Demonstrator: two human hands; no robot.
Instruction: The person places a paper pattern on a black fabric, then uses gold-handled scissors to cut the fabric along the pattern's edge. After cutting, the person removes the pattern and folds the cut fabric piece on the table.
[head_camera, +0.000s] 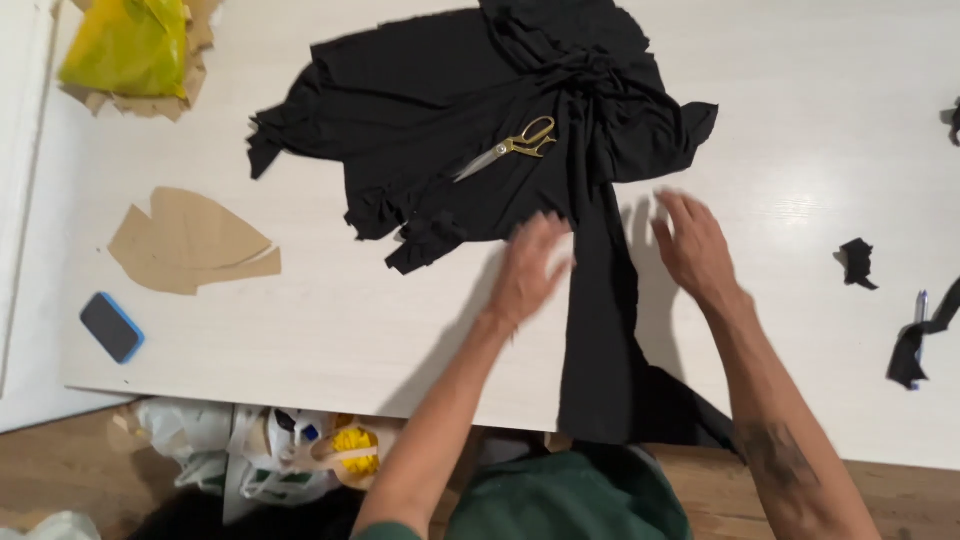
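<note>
Black fabric (450, 110) lies spread on the white surface (800, 120), one strip hanging off the near edge. My left hand (530, 265) presses it flat, fingers open; my right hand (692, 245) hovers open beside the strip. Smoothing outward evenly should avoid wrinkles. Gold scissors (510, 147) rest on the cloth beyond.

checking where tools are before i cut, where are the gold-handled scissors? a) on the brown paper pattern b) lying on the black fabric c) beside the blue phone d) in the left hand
b: the scissors lie on the black fabric, apart from the left hand and the right hand, which are both empty.
</note>
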